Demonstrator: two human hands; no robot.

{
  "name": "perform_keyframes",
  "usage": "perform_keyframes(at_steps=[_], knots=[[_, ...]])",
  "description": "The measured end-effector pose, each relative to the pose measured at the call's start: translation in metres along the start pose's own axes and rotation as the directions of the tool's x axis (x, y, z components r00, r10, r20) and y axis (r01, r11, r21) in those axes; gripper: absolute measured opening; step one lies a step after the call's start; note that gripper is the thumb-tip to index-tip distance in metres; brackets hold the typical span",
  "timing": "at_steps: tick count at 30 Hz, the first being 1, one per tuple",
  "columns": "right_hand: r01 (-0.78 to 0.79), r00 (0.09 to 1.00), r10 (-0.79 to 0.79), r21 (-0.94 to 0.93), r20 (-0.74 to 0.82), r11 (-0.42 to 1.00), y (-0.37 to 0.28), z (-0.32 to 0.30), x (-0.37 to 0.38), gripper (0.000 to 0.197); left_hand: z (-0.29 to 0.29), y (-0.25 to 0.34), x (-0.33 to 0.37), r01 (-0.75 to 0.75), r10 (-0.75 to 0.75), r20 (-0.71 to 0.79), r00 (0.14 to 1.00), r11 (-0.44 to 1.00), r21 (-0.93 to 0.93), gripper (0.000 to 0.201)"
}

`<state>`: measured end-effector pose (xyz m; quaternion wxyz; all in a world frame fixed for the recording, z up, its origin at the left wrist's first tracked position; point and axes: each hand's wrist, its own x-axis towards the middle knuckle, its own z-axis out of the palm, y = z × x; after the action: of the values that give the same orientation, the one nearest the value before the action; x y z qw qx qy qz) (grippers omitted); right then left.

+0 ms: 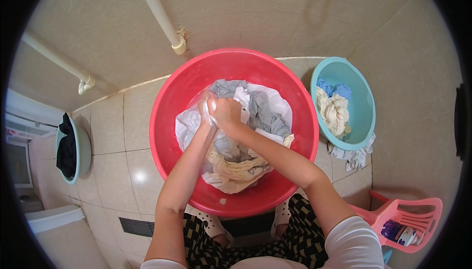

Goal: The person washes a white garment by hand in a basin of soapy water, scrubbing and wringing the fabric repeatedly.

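Note:
A large red basin (308,136) stands on the floor in front of me, full of wet-looking clothes. Over its middle my left hand (204,107) and my right hand (227,113) are pressed against each other. Both are closed on a piece of white cloth (211,106), which shows between them; the left fingers are partly hidden. Grey cloth (261,107) and more white fabric lie behind and to the right of my hands. A pale yellow garment (233,171) is bunched at the near side of the basin, below my wrists.
To the right, a light blue basin (366,116) holds cream and blue clothes, with a whitish cloth (355,158) beneath it. A pink chair (428,217) carries packages. Another basin (84,153) with black cloth stands left. White pipes (156,11) run along the wall.

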<state>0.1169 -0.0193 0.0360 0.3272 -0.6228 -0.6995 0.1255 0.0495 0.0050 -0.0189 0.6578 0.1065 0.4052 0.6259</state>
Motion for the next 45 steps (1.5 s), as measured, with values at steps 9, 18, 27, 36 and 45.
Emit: perform_keyframes(at_steps=[9,18,27,36,45], knots=[[-0.172,0.984,0.171,0.012,0.051,0.985,0.033,0.001,0.039,0.046,0.024,-0.010,-0.030,0.024,-0.030,0.031,0.999,0.986,0.167,0.031],[-0.138,0.990,0.137,0.060,0.018,0.989,0.013,0.012,0.011,0.045,0.015,-0.001,-0.017,-0.047,0.050,-0.058,0.997,0.998,0.044,0.030],[0.113,0.993,-0.114,0.057,0.007,0.992,-0.008,0.000,-0.017,0.042,-0.014,0.009,0.000,-0.096,0.090,0.099,0.991,0.994,0.055,0.042],[-0.022,0.999,0.024,-0.046,0.027,0.999,0.023,0.001,0.029,0.048,0.035,0.003,-0.045,-0.065,0.068,-0.018,0.998,0.991,0.117,0.036],[-0.153,0.988,0.153,-0.006,0.006,0.988,0.034,0.007,0.028,0.049,0.025,-0.013,-0.035,-0.056,0.057,0.002,0.998,0.971,0.232,0.041]])
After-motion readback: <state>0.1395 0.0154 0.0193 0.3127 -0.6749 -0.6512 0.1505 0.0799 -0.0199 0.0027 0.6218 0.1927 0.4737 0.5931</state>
